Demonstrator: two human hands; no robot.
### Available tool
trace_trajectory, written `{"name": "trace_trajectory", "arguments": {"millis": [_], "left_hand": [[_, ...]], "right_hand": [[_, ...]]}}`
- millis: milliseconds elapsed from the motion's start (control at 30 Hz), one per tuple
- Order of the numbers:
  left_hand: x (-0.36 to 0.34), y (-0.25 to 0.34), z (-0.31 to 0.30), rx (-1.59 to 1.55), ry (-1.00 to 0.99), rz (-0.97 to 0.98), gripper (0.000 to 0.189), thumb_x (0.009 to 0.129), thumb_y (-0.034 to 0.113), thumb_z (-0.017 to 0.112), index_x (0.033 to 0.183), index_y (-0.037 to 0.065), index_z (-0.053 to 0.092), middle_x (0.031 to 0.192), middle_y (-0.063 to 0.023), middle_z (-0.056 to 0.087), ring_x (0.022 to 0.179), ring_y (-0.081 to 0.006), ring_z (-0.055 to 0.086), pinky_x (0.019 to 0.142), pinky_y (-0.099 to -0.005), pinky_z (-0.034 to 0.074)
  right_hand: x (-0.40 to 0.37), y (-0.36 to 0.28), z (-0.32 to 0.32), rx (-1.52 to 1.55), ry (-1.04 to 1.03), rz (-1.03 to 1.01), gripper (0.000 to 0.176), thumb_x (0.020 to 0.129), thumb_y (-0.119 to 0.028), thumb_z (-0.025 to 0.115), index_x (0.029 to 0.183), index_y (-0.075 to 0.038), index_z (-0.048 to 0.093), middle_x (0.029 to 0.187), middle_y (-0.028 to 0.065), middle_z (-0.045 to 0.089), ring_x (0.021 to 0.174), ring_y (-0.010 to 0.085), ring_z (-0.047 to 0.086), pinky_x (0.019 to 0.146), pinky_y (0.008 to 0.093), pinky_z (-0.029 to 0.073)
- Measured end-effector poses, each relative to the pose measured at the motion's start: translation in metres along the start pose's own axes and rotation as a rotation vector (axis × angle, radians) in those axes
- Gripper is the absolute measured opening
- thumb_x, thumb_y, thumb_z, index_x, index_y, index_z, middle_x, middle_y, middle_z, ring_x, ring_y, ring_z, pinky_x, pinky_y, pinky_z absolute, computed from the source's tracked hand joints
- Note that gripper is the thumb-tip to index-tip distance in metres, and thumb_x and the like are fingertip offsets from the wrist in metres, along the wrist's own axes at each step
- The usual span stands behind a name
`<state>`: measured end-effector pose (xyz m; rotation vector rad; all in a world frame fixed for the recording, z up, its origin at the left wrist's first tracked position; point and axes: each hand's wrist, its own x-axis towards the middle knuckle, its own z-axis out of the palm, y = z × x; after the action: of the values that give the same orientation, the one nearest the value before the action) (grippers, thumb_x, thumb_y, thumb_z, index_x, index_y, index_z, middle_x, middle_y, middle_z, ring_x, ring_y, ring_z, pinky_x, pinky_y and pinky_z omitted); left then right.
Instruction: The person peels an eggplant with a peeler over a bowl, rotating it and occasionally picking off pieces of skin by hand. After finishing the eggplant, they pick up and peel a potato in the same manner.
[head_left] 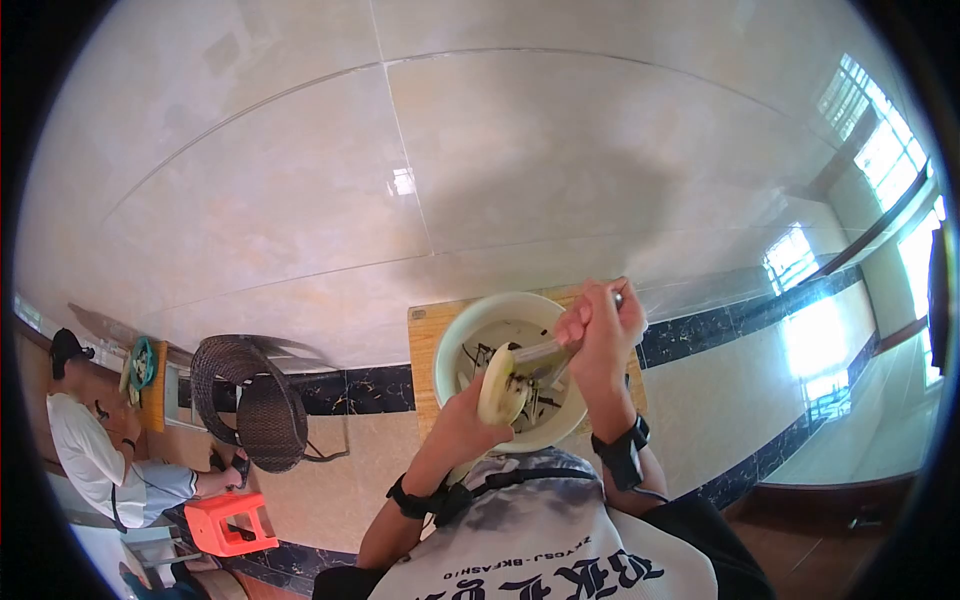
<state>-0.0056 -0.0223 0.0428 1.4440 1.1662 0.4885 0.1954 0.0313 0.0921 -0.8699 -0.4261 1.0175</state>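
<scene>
A peeled, pale yellow-green piece of fruit or vegetable (497, 392) with dark bits on its cut face is held in my left hand (462, 425), fingers wrapped round its side, over the bowl. My right hand (604, 335) grips the handle of a knife (541, 352), its shiny blade pointing left and reaching the piece's face. Beneath both hands stands a large, pale-rimmed bowl (463, 328) holding dark, thin strips of peel (542, 407) and pale scraps.
The bowl rests on a wooden table (424, 340) against the tiled wall (520, 150). To the left are a dark wicker chair (270, 420) and an orange plastic stool (228, 524). Another person (95, 455) sits farther left beside a small table with a teal basin (145, 362).
</scene>
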Motion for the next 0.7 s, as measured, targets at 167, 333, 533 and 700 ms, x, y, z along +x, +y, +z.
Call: {"name": "trace_trajectory", "arguments": {"millis": [167,333,533,700], "left_hand": [[-0.004,-0.007,0.020,0.013,-0.088,0.132,0.083,0.070,0.014,0.082,0.146,0.007,0.050,0.124,-0.0200,0.069,0.116,-0.0345,0.067,0.102,-0.0416,0.051],[0.008,-0.017,0.009,-0.113,0.007,0.055,0.080,0.073,0.016,0.084,0.145,0.003,0.049,0.126,-0.0201,0.067,0.117,-0.0342,0.067,0.102,-0.0406,0.051],[0.018,-0.021,0.014,-0.072,-0.014,0.008,0.080,0.074,0.015,0.084,0.145,0.004,0.050,0.123,-0.0179,0.070,0.117,-0.0324,0.067,0.103,-0.0401,0.051],[0.014,-0.011,0.018,-0.058,0.024,0.065,0.084,0.072,0.016,0.085,0.147,0.006,0.049,0.122,-0.0182,0.072,0.115,-0.0341,0.069,0.100,-0.0416,0.053]], "right_hand": [[0.027,-0.014,-0.013,0.099,0.051,0.001,0.024,0.098,-0.003,0.059,0.085,-0.012,0.042,0.062,0.0011,0.044,0.046,0.0129,0.042,0.042,0.0327,0.039],[0.020,-0.030,-0.015,0.120,0.053,-0.021,0.026,0.099,-0.005,0.061,0.084,-0.013,0.042,0.061,0.0003,0.043,0.046,0.0127,0.043,0.042,0.0328,0.039],[-0.016,-0.004,-0.006,0.091,-0.055,0.242,0.023,0.100,-0.004,0.061,0.090,-0.011,0.041,0.061,0.0017,0.044,0.046,0.0143,0.046,0.042,0.0332,0.042],[-0.027,0.007,0.003,-0.031,-0.004,0.119,0.023,0.100,-0.004,0.061,0.092,-0.007,0.040,0.064,0.0037,0.049,0.047,0.0138,0.049,0.042,0.0324,0.044]]}}
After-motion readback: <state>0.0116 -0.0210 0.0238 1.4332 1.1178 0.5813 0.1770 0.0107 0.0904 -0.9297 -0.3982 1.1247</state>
